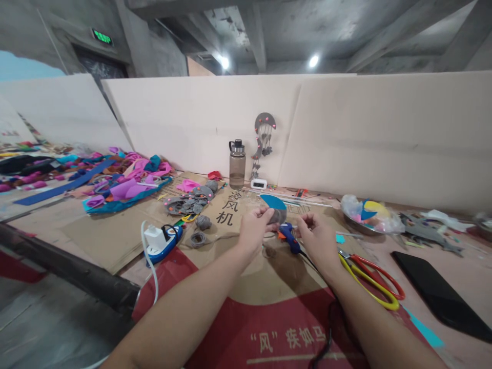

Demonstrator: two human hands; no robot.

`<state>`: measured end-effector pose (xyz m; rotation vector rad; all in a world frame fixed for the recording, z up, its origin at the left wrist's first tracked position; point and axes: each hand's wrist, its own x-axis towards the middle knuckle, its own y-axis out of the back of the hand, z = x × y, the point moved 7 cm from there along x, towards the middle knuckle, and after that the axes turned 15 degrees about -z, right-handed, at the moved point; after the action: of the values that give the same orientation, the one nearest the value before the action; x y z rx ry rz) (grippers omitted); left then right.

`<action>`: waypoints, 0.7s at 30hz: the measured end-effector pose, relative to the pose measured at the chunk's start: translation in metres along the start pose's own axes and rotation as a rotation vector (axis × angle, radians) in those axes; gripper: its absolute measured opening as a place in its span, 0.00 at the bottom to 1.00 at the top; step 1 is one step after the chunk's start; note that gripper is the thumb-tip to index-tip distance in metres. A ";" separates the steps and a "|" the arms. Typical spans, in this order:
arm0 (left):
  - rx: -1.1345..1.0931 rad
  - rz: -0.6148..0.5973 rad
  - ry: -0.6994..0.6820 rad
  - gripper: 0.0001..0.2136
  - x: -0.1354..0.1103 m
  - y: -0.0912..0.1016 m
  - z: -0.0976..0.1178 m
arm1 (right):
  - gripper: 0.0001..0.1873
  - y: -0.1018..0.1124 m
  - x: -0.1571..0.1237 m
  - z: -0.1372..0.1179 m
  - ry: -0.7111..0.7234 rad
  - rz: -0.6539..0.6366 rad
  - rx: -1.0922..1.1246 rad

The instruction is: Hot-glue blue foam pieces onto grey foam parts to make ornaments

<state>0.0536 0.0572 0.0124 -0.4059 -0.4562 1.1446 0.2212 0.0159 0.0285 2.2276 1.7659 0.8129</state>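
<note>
My left hand (257,225) is closed on the edge of a rounded felt piece (273,202), blue above and grey below, held up over the cardboard. My right hand (315,233) is a little to its right, thumb and fingers pinched together; whatever they may hold is too small to make out. A blue glue gun (291,240) with an orange part lies between the hands, its black cord running toward me. Grey yarn (199,239) lies to the left, its strand leading toward my left hand. Scissors (369,279) with red and yellow handles lie beside my right forearm.
A blue and white power strip (163,243) stands at left. Behind are grey felt pieces (190,201), a water bottle (237,166) and a small clock (259,183). A metal bowl (371,225) and a black phone (438,289) are at right. Colored felt scraps (130,187) pile at left.
</note>
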 end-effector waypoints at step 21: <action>0.007 0.117 -0.165 0.04 0.011 0.031 0.040 | 0.18 -0.009 0.017 0.028 -0.157 -0.099 -0.395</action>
<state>0.0118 0.0811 0.0309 -0.3365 -0.5777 1.2984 0.2304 0.0395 0.0058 1.8785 1.4796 0.8528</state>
